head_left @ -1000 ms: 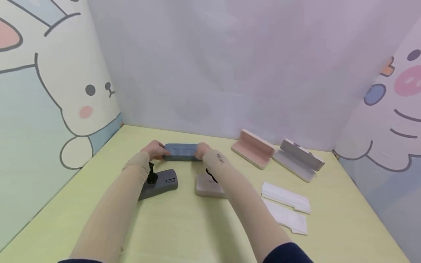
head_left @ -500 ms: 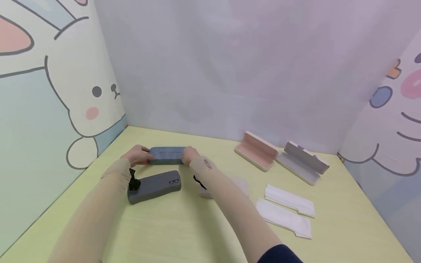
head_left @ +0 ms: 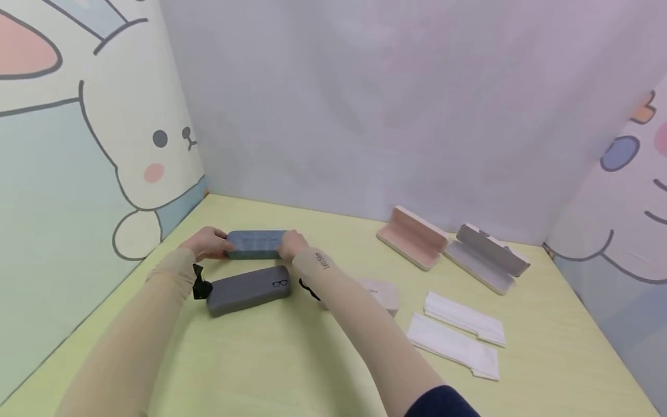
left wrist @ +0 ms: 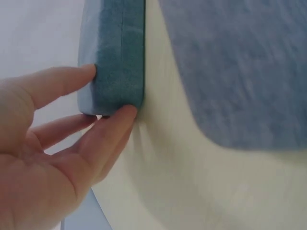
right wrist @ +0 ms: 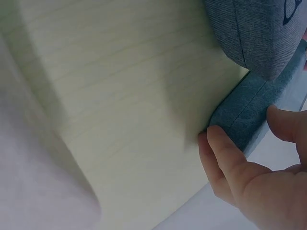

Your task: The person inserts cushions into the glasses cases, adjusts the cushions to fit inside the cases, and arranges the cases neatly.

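Observation:
A closed blue glasses case (head_left: pixel 254 245) lies lengthwise at the back left of the table. My left hand (head_left: pixel 210 243) grips its left end; in the left wrist view the thumb presses one side of the blue case (left wrist: pixel 117 57) and fingers touch its end and lower edge. At the other end, my right hand (head_left: pixel 293 247) holds the case, thumb and fingers on opposite sides in the right wrist view. Just in front lies a grey glasses case (head_left: pixel 247 291) printed with a glasses outline. A pale pinkish case (head_left: pixel 384 294), also closed, is partly hidden by my right forearm.
At the back right stand an open pink glasses case (head_left: pixel 411 238) and an open grey-white case (head_left: pixel 484 258). Two folded white cloths (head_left: pixel 464 318) (head_left: pixel 453 347) lie in front of them. A pale curtain (head_left: pixel 365 116) rises behind the table (head_left: pixel 260 359).
Both hands have shifted the blue case left relative to the grey case, which is now less covered by my left arm. The head view has turned slightly.

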Demonstrator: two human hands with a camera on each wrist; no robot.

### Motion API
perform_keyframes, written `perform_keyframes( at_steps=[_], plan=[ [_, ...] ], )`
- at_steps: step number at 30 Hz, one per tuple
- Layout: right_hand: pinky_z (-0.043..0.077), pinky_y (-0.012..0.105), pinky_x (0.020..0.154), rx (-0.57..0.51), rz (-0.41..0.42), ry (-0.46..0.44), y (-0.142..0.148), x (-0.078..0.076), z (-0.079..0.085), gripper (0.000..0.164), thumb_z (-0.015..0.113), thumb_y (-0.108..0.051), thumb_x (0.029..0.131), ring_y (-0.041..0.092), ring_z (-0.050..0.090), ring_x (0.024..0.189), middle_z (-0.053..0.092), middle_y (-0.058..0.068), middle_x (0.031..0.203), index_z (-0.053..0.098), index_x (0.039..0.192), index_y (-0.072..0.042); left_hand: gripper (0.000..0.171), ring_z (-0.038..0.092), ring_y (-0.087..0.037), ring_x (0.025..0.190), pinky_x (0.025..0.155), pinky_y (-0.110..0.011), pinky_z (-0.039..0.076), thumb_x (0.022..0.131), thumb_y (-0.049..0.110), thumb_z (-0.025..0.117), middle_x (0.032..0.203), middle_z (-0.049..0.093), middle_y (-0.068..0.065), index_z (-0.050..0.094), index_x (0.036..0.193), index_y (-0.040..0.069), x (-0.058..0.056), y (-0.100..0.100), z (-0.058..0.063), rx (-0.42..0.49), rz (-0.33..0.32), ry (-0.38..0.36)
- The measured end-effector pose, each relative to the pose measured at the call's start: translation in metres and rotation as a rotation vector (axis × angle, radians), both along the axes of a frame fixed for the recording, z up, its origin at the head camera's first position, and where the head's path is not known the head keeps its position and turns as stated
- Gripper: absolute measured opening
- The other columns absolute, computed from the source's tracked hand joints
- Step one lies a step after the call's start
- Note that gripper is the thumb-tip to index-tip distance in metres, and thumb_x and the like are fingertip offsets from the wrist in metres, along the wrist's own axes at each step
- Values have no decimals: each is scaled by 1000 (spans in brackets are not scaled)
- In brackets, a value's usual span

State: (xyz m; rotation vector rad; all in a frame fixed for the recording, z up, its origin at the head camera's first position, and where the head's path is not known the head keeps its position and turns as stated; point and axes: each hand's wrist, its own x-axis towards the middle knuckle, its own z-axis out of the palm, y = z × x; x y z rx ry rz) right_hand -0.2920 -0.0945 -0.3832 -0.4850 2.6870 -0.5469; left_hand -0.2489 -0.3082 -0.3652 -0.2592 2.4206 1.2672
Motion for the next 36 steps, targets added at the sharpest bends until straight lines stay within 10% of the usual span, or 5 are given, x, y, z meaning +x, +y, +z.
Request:
perform_keyframes(
  at_steps=[6,15,20,29,36],
  plan=[
    [30,23,47,-45,-5,-43,10,-1,4,50,47,-28,102,10,30,46,30,-2,55,37,55,-12,76,44,-43,129,106,-48,43,93,13,58,150,19,-37,12,146,-16,-3,4,5,-34,26,52],
    [45,28,73,-46,-61,-19,66,-7,29,41,37,-35,104,13,39,62,50,7,81,52,84,-3,67,37,-48,130,105,-56,38,96,30,53,144,33,-36,30,143,-11,-20,35,8,-101,243,387],
    [43,41,104,-78,-108,-27,107,-14,37,59,32,-40,104,22,48,91,47,26,133,41,133,11,73,35,-46,133,106,-55,37,98,45,45,146,33,-33,28,145,-9,-38,65,15,-118,138,364],
    [29,48,115,-169,-226,-56,172,-17,46,75,30,-49,102,35,28,143,22,24,157,17,150,7,75,44,-38,121,106,-53,39,96,56,40,143,38,-25,33,144,-2,-58,118,34,-49,1,277],
    [33,48,113,-256,-336,-31,218,1,51,73,32,-51,100,37,36,139,34,25,151,28,148,4,77,39,-38,135,106,-51,41,96,55,41,149,35,-23,31,145,-3,-69,158,33,8,-40,267]
  ],
)
